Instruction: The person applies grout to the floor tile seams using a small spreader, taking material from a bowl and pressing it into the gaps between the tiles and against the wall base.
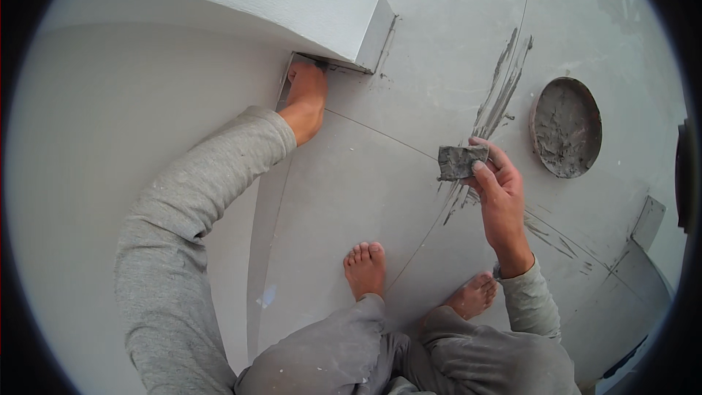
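Between the thumb and fingers of my right hand [501,183] is a small flat piece coated in grey grout [459,163], held above the floor tiles. Its kind is hidden by the paste. My left hand [307,99] reaches to the foot of the wall at the inner corner, by the skirting tile [287,80]. Its fingers are curled, and a dark bit [322,65] shows at their tips; I cannot make out what it is. Dark grout marks the lower edge of the projecting wall [351,68] beside that hand.
To the right, a round shallow pan [567,132] of grey grout rests on the tiled floor [351,168]. Grout smears [504,80] run along a tile joint. A loose tile strip [648,223] leans at the far right. My bare feet [364,269] stand below.
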